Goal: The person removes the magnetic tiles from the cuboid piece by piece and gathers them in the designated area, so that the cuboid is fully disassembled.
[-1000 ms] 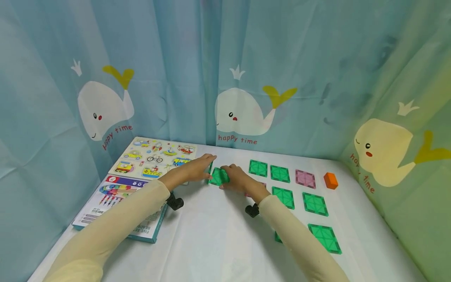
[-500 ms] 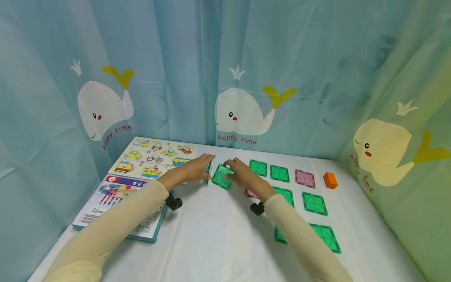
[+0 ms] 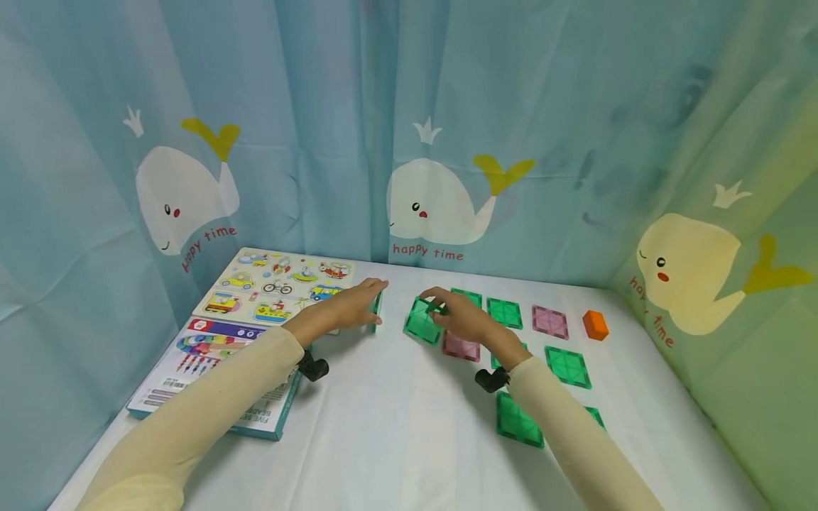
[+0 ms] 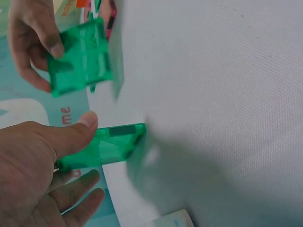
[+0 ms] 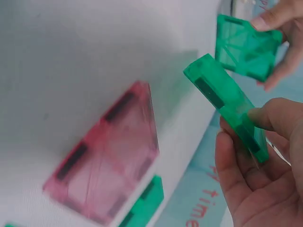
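My left hand (image 3: 350, 308) holds a translucent green magnetic tile (image 4: 106, 147) upright, thumb on one side and fingers behind it. In the head view that tile shows as a thin edge beside the fingertips. A second green magnetic tile (image 3: 422, 321) is pinched in my right hand (image 3: 463, 314), held at a tilt above the white table. From the right wrist view, the thumb and fingers grip this tile (image 5: 229, 101) near one end. A gap separates the two held tiles. Just below my right hand lies a pink magnetic tile (image 3: 461, 346), flat on the cloth.
Several green tiles (image 3: 567, 366) lie flat at the right, with another pink tile (image 3: 550, 322) and an orange block (image 3: 596, 325). To the left are a vehicle puzzle board (image 3: 277, 287) and a boxed bead set (image 3: 211, 376). Whale-print curtains (image 3: 332, 142) surround the table.
My right hand has drawn its green tile away to the right from beside the left-hand tile, uncovering more of the pink tile. My left hand has stayed nearly in place.
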{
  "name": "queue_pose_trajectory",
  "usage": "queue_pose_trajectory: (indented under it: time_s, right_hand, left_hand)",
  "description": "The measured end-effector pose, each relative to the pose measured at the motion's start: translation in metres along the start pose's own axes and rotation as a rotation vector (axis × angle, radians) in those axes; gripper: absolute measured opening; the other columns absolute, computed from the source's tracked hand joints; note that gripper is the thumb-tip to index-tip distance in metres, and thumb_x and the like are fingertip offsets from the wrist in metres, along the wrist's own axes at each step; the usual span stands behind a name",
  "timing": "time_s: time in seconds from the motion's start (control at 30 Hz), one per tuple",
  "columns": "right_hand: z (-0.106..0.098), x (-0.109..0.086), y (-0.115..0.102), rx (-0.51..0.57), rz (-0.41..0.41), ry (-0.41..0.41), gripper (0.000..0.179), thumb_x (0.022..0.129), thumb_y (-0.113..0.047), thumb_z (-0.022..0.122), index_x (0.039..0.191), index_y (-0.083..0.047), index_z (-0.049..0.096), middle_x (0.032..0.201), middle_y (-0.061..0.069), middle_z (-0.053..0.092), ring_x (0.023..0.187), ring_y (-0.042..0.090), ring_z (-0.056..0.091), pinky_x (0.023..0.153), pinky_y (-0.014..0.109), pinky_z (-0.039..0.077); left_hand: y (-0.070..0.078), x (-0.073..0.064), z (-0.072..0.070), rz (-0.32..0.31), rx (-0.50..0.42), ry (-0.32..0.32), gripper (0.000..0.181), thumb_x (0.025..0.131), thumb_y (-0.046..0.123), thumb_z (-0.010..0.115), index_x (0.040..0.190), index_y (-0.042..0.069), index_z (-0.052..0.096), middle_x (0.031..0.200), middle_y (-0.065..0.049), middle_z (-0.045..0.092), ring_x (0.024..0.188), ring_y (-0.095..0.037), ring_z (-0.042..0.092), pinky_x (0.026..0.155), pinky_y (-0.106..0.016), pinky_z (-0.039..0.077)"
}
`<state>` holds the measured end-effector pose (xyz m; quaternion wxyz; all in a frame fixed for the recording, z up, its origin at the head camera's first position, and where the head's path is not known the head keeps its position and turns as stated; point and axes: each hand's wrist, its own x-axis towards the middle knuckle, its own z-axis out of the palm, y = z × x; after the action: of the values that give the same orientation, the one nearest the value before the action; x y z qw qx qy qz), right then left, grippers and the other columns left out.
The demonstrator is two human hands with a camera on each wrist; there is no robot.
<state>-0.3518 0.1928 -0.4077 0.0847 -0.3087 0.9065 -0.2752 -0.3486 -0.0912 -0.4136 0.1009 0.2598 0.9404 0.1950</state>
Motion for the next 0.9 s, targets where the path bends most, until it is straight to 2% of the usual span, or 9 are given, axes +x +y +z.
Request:
queue_pose_trajectory:
  time_s: [0.13, 0.27, 0.4, 0.5, 0.63, 0.77, 0.9]
  right_hand:
    - [-0.013, -0.019, 0.002, 0.020, 0.000, 0.025, 0.044, 0.107, -0.009, 0.060, 0.151, -0.011, 0.054, 0.136, 0.023, 0.065, 0.119, 0.036, 0.066, 0.093, 0.048, 0.057]
    - [-0.023, -0.038, 0.002, 0.031, -0.001, 0.006, 0.045, 0.107, -0.009, 0.061, 0.151, -0.014, 0.055, 0.138, 0.021, 0.065, 0.117, 0.032, 0.068, 0.093, 0.047, 0.058]
    - [-0.026, -0.059, 0.006, 0.004, -0.039, -0.028, 0.044, 0.107, -0.008, 0.063, 0.150, -0.015, 0.057, 0.130, 0.017, 0.069, 0.102, 0.025, 0.072, 0.086, 0.041, 0.059]
    - [-0.025, -0.075, 0.007, -0.007, -0.057, -0.058, 0.044, 0.106, -0.007, 0.063, 0.150, -0.012, 0.059, 0.128, 0.015, 0.070, 0.100, 0.021, 0.069, 0.085, 0.037, 0.058]
    - [-0.020, -0.094, 0.007, 0.001, -0.039, -0.097, 0.042, 0.107, -0.009, 0.063, 0.148, -0.010, 0.060, 0.132, 0.013, 0.068, 0.109, 0.022, 0.067, 0.092, 0.039, 0.058]
    - [-0.013, -0.106, 0.011, 0.003, -0.023, -0.112, 0.040, 0.107, -0.011, 0.063, 0.147, -0.012, 0.061, 0.131, 0.011, 0.067, 0.111, 0.023, 0.065, 0.094, 0.040, 0.058]
    - [-0.005, -0.116, 0.018, 0.038, -0.027, -0.120, 0.041, 0.107, -0.011, 0.064, 0.147, -0.011, 0.060, 0.135, 0.011, 0.064, 0.109, 0.021, 0.065, 0.092, 0.033, 0.057]
  left_hand:
    - [-0.001, -0.002, -0.001, 0.008, 0.003, 0.001, 0.085, 0.105, 0.026, 0.070, 0.168, 0.002, 0.019, 0.173, -0.020, 0.020, 0.152, -0.036, 0.041, 0.122, -0.049, 0.038]
    - [-0.003, -0.003, -0.001, -0.016, -0.011, -0.006, 0.086, 0.104, 0.026, 0.070, 0.169, 0.004, 0.018, 0.174, -0.019, 0.018, 0.153, -0.035, 0.040, 0.122, -0.049, 0.038]
    - [-0.003, -0.002, 0.000, -0.031, -0.023, -0.019, 0.086, 0.105, 0.027, 0.070, 0.169, 0.005, 0.017, 0.175, -0.017, 0.017, 0.155, -0.033, 0.037, 0.122, -0.048, 0.037]
    - [-0.002, -0.001, 0.001, -0.029, -0.027, -0.023, 0.086, 0.105, 0.027, 0.070, 0.170, 0.006, 0.017, 0.175, -0.016, 0.017, 0.155, -0.033, 0.036, 0.123, -0.048, 0.037]
    - [-0.002, 0.000, 0.001, -0.031, -0.015, -0.023, 0.086, 0.105, 0.027, 0.070, 0.169, 0.006, 0.017, 0.175, -0.016, 0.018, 0.156, -0.033, 0.036, 0.123, -0.048, 0.037]
    - [-0.002, 0.000, 0.001, -0.037, -0.004, -0.022, 0.086, 0.105, 0.028, 0.070, 0.169, 0.006, 0.017, 0.175, -0.015, 0.018, 0.157, -0.033, 0.034, 0.124, -0.048, 0.036]
    - [-0.001, 0.001, 0.000, -0.030, -0.006, -0.026, 0.086, 0.105, 0.027, 0.069, 0.169, 0.005, 0.017, 0.175, -0.016, 0.018, 0.158, -0.033, 0.031, 0.124, -0.048, 0.035]
